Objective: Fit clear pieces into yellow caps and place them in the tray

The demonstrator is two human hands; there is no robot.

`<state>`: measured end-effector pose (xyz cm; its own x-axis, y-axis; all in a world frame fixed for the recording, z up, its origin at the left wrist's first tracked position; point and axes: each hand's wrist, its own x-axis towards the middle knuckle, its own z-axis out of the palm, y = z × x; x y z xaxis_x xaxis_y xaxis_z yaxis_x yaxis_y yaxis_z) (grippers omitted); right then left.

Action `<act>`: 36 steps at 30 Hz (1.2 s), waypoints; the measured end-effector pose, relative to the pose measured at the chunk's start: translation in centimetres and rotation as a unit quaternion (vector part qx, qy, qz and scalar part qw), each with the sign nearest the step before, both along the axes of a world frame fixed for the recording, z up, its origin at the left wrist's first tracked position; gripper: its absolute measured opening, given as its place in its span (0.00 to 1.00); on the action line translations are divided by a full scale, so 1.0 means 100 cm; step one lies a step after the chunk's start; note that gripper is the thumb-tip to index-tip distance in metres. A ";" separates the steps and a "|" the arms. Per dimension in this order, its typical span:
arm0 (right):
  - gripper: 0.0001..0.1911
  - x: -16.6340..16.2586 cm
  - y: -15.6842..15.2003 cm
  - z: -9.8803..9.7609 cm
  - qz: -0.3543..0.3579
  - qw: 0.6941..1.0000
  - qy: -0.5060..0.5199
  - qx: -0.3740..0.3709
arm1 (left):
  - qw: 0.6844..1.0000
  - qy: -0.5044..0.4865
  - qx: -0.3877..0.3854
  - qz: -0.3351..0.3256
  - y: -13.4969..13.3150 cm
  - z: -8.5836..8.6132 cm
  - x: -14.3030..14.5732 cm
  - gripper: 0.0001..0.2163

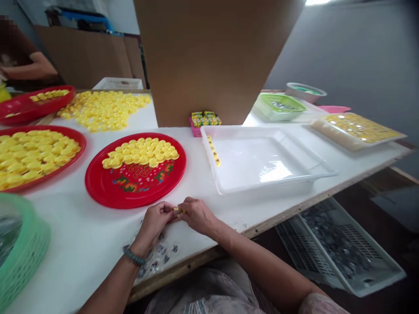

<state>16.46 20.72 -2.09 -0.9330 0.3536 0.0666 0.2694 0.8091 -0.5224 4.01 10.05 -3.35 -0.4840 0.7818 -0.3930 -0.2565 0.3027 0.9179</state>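
Note:
My left hand (157, 220) and my right hand (199, 216) meet near the table's front edge, fingertips pinched together. Between them is a small yellow piece (177, 209), mostly covered by the fingers. Just beyond lies a red round tray (131, 198) with a flower print; yellow round pieces (144, 150) cover its far half. Small clear plastic pieces with dark centres (160, 253) lie scattered beneath and beside my left wrist. To the right stands a white rectangular tray (248, 152), with a short row of yellow pieces (213, 150) along its left side.
Another red tray (83, 141) full of yellow pieces and a green basket (36, 235) stand left. A loose yellow heap (108, 109) lies behind. A cardboard panel (209, 61) rises at the back, a pink box (195, 131) at its foot. Crates (369, 248) sit below the table, right.

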 end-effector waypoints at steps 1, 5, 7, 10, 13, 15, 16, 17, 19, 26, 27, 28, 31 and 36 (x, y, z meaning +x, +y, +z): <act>0.03 0.000 0.001 0.000 0.007 1.000 -0.005 0.011 | 1.000 0.005 -0.002 -0.010 0.000 0.001 0.000 0.18; 0.06 0.010 0.003 0.008 0.009 0.999 -0.012 0.051 | 0.999 -0.028 0.000 -0.027 -0.005 0.008 -0.001 0.25; 0.07 0.021 0.004 0.025 0.001 0.998 0.011 0.054 | 0.999 -0.033 -0.007 -0.027 -0.011 0.010 -0.002 0.28; 0.09 0.043 0.022 0.059 -0.049 0.994 0.085 0.043 | 1.000 -0.007 -0.020 -0.014 -0.017 0.011 -0.003 0.28; 0.11 0.059 0.067 0.084 -0.180 0.979 0.079 0.061 | 1.000 0.012 -0.019 -0.016 -0.016 0.010 -0.002 0.27; 0.10 0.062 0.103 0.086 -0.256 0.963 -0.024 0.077 | 0.999 0.027 -0.015 -0.027 -0.012 0.010 0.000 0.26; 0.11 0.061 0.120 0.083 -0.269 0.959 -0.054 0.073 | 0.999 0.038 -0.013 -0.030 -0.010 0.010 0.001 0.26; 0.12 0.058 0.134 0.078 -0.274 0.956 -0.078 0.066 | 0.998 0.051 -0.011 -0.031 -0.009 0.009 0.002 0.26; 0.15 0.051 0.154 0.064 -0.270 0.956 -0.102 0.047 | 0.996 0.078 -0.011 -0.030 -0.007 0.007 0.002 0.25; 0.14 0.025 0.169 0.037 -0.268 0.955 -0.126 0.007 | 0.992 0.120 -0.027 -0.032 -0.014 -0.003 -0.005 0.24; 0.14 0.023 0.170 0.036 -0.270 0.955 -0.124 0.004 | 0.992 0.122 -0.026 -0.031 -0.015 -0.003 -0.006 0.24; 0.14 0.023 0.171 0.035 -0.271 0.955 -0.122 0.002 | 0.991 0.124 -0.024 -0.031 -0.015 -0.002 -0.007 0.24; 0.16 0.025 0.175 0.034 -0.277 0.954 -0.117 -0.005 | 0.991 0.129 -0.013 -0.041 -0.016 0.002 -0.006 0.22; 0.26 0.032 0.180 0.037 -0.284 0.952 -0.110 -0.033 | 0.991 0.132 -0.002 -0.037 -0.016 0.009 -0.001 0.21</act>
<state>19.64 38.73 1.59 -0.5791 0.8018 -0.1474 0.7620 0.4682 -0.4473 3.87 8.44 -2.44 -0.5112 0.8182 -0.2632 0.0150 0.3147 0.9491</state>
